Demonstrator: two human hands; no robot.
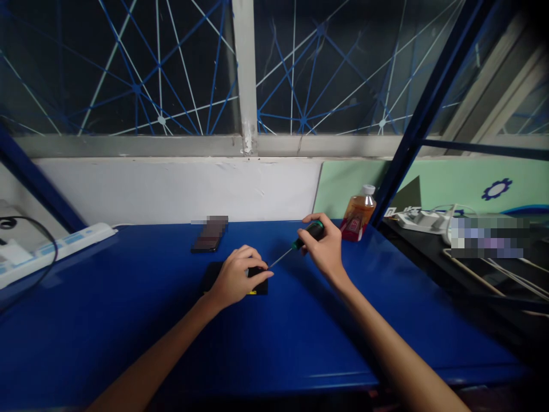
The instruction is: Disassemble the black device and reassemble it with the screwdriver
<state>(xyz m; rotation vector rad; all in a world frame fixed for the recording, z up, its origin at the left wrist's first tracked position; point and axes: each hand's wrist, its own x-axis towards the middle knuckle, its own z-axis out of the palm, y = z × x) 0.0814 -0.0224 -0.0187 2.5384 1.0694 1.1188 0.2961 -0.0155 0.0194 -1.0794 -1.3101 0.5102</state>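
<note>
My right hand [325, 246] is closed round the black and green handle of a screwdriver [283, 257]. Its thin metal shaft slants down to the left, and the tip is close to my left fingertips. My left hand [238, 276] is closed on a flat black device [261, 286] that lies on the blue table. Thumb and fingers grip near the device's right end. A small yellow mark shows on its front edge. Much of the device is hidden under my hand, and whether the tip touches it I cannot tell.
A dark phone [209, 236] lies behind my left hand on the blue table [295, 337]. A bottle of reddish drink [359, 214] stands at the back right. At the left is a white power strip [64, 246] with a black cable. Blue frame posts rise on both sides.
</note>
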